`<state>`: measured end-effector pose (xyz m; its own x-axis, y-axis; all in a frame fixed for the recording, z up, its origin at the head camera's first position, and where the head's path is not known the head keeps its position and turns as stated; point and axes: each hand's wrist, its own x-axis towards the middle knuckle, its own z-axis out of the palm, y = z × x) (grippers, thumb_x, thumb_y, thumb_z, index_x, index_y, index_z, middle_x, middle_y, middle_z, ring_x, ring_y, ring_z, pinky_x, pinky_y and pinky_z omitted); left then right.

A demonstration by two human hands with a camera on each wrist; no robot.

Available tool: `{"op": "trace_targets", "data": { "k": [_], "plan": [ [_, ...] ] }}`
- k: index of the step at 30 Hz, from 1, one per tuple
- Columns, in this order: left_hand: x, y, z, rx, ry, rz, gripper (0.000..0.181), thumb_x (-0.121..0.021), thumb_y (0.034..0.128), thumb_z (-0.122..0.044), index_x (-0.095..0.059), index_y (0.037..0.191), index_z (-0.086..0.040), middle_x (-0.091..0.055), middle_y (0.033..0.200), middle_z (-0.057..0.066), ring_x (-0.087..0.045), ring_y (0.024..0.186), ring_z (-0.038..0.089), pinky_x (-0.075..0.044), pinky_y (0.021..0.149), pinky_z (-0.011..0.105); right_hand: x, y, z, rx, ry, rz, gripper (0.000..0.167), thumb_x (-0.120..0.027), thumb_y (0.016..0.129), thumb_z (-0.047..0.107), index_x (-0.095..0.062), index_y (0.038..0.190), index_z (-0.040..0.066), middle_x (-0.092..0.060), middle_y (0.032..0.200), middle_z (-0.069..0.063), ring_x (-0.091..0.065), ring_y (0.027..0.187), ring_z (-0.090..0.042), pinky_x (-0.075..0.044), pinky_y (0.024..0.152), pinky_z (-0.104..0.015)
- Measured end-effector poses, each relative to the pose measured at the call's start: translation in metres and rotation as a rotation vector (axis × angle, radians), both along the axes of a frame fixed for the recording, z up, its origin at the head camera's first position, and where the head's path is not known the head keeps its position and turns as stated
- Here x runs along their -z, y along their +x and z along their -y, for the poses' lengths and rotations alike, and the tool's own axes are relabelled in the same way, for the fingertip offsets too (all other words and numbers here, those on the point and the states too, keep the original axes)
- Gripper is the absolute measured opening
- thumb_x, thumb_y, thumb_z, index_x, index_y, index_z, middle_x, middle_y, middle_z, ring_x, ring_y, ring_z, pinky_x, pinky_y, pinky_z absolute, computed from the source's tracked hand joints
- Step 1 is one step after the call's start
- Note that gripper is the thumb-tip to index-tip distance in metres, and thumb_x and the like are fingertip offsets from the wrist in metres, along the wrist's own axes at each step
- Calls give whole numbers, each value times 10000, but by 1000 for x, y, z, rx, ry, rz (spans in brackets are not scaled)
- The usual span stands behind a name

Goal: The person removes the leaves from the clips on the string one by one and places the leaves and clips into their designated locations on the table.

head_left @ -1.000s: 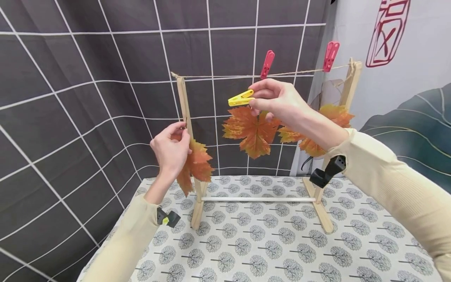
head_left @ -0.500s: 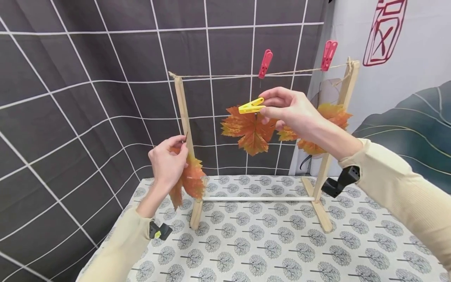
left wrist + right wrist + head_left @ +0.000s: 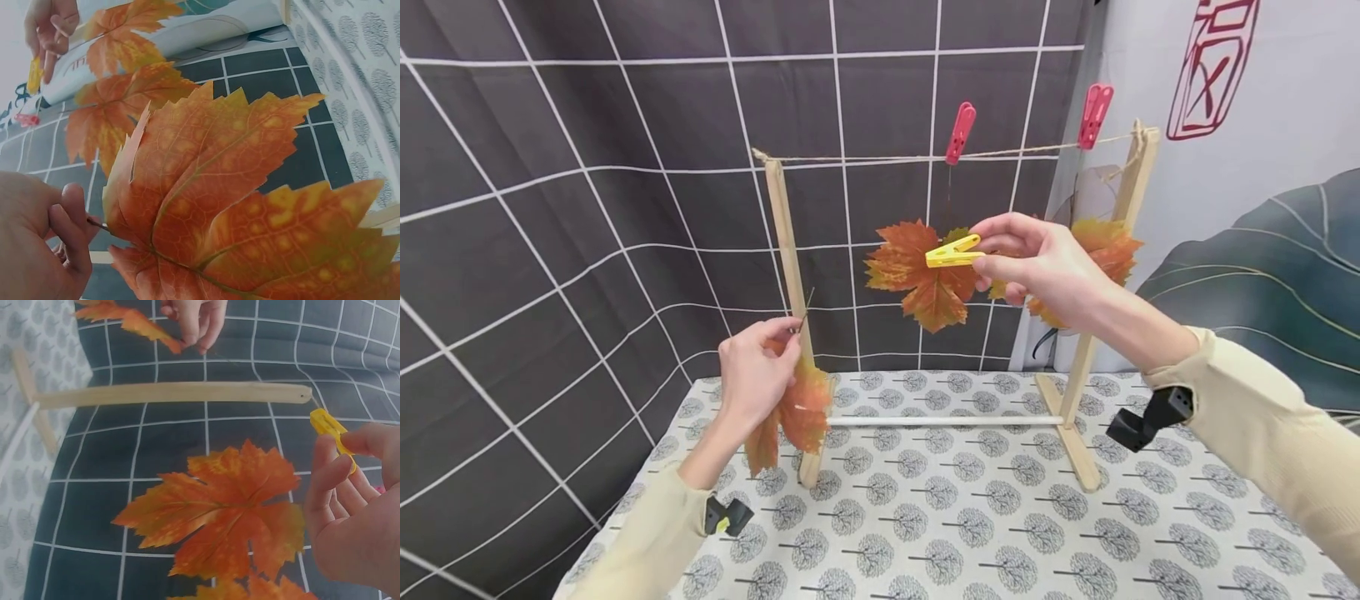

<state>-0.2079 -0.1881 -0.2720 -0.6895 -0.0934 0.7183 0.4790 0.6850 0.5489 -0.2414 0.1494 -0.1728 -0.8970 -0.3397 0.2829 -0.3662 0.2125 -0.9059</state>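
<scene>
Ylw peg (image 3: 943, 257) lowered, R grip (image 3: 1045, 262) pinching it, L grip (image 3: 752, 371) pinching leaf stem (image 3: 100, 225), veins (image 3: 178, 259) L-wrist only

Smooth plastic on the yellow clothespin (image 3: 953, 252) and both pink clothespins (image 3: 960, 133). Veined, matt, cloth-like finish on the held leaf (image 3: 187, 156). Rough twine in the line (image 3: 865, 158). Bare matt wood in the post (image 3: 786, 237) toward the far left corner of the tabletop (image 3: 910, 487).
</scene>
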Motion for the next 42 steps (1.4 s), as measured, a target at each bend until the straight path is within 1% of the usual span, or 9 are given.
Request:
{"op": "trace_targets", "data": {
  "k": [5, 8, 11, 19, 21, 25, 31, 38, 42],
  "plan": [
    [9, 3, 4, 11, -38, 32, 223, -707, 822, 38, -770, 1025, -28, -719, 756, 66, -558, 406, 36, -423, 446, 179, 13, 5, -10, -15, -50, 49, 343, -686, 957, 139, -555, 1269, 85, -697, 1088, -53, -645, 791, -195, -444, 521, -257],
    [14, 4, 6, -6, -78, 30, 219, -719, 812, 33, -778, 1010, -41, -721, 750, 50, -584, 452, 78, -434, 519, 226, 21, 8, -17, -26, -54, 55, 345, -688, 957, 139, -548, 1268, 89, -701, 1066, -28, -642, 786, -178, -448, 530, -263],
    [18, 6, 8, -19, -102, 41, 216, -721, 809, 25, -782, 1003, -47, -717, 735, 35, -583, 472, 98, -429, 538, 274, 30, 10, -25, -18, -43, 50, 322, -691, 956, 143, -554, 1246, 107, -710, 1050, -11, -641, 767, -152, -457, 538, -266],
    [31, 8, 12, 1, -155, 91, 226, -708, 810, 50, -771, 1013, -24, -725, 768, 60, -544, 424, 71, -424, 450, 255, 56, 13, -48, -7, -73, 67, 313, -684, 951, 83, -551, 1233, 112, -713, 1014, -28, -637, 715, -158, -452, 517, -254],
    [35, 10, 12, 9, -161, 108, 235, -702, 810, 58, -769, 1021, -22, -727, 778, 70, -537, 428, 65, -416, 416, 248, 62, 14, -53, 5, -58, 65, 312, -681, 955, 89, -547, 1235, 117, -713, 1003, -26, -610, 673, -161, -454, 523, -259],
    [40, 13, 13, 17, -154, 138, 245, -692, 812, 76, -765, 1029, -9, -721, 763, 78, -511, 391, 42, -376, 366, 234, 72, 17, -63, 8, -51, 65, 316, -674, 960, 88, -547, 1247, 119, -716, 1020, -22, -605, 680, -164, -454, 529, -266],
    [46, 14, 15, 16, -192, 121, 245, -705, 800, 84, -769, 1018, -8, -716, 732, 63, -461, 387, 3, -351, 393, 233, 90, 23, -76, -34, -148, 102, 315, -651, 958, 25, -547, 1245, 101, -710, 1061, -34, -638, 748, -147, -444, 522, -247],
    [55, 18, 19, 4, -243, 133, 235, -708, 814, 56, -775, 1024, -26, -730, 768, 85, -485, 456, 41, -403, 511, 279, 109, 29, -87, -44, -211, 142, 333, -643, 953, -6, -554, 1252, 111, -706, 1069, -31, -638, 776, -143, -448, 529, -240],
    [61, 20, 22, 13, -224, 172, 238, -707, 806, 69, -771, 1020, -14, -731, 779, 110, -478, 418, 54, -383, 402, 260, 121, 32, -91, -41, -239, 154, 327, -636, 957, -5, -559, 1255, 105, -704, 1091, -15, -644, 800, -142, -451, 538, -230]
  ]
}}
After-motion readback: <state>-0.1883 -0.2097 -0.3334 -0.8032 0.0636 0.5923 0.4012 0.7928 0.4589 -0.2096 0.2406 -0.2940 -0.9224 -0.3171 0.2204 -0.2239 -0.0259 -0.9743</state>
